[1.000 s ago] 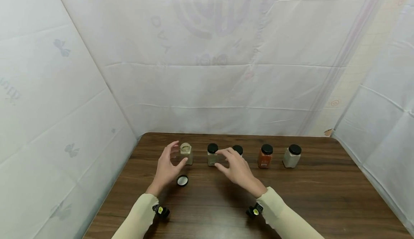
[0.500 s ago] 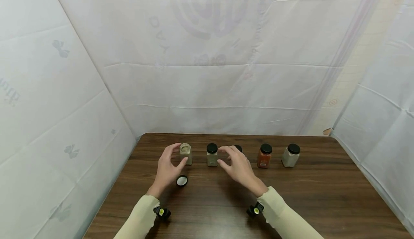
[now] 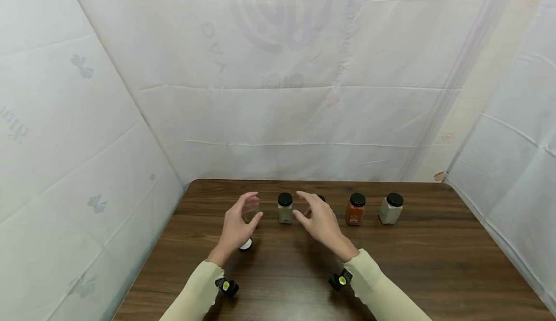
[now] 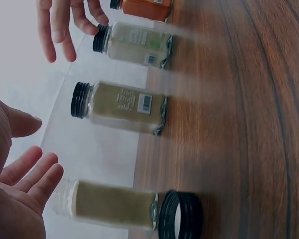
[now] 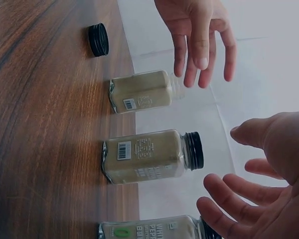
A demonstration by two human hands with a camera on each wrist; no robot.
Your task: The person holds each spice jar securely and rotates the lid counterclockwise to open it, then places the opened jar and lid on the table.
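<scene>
My left hand (image 3: 236, 224), fingers spread in a loose curve, hovers by the uncapped glass spice jar (image 4: 114, 205) and holds nothing. In the head view that hand hides most of this jar. A black screw lid (image 3: 246, 244) lies on the table close to it, its pale inside partly showing. Between my two hands stands a second jar (image 3: 285, 209) of greenish-beige powder, black lid on. My right hand (image 3: 319, 222) hangs just right of that jar, fingers loosely curved, holding nothing. Behind it is a third capped jar (image 4: 139, 45), largely hidden in the head view.
Farther right stand an orange-red spice jar (image 3: 355, 211) and a pale powder jar (image 3: 391, 210), both with black lids. The jars form a row near the back of the dark wooden table (image 3: 434, 263). White sheeting (image 3: 278, 118) surrounds its back and sides.
My left hand has shifted right, now covering the open jar and part of the lid. My right hand has drawn slightly right from the second jar. The jars stay put.
</scene>
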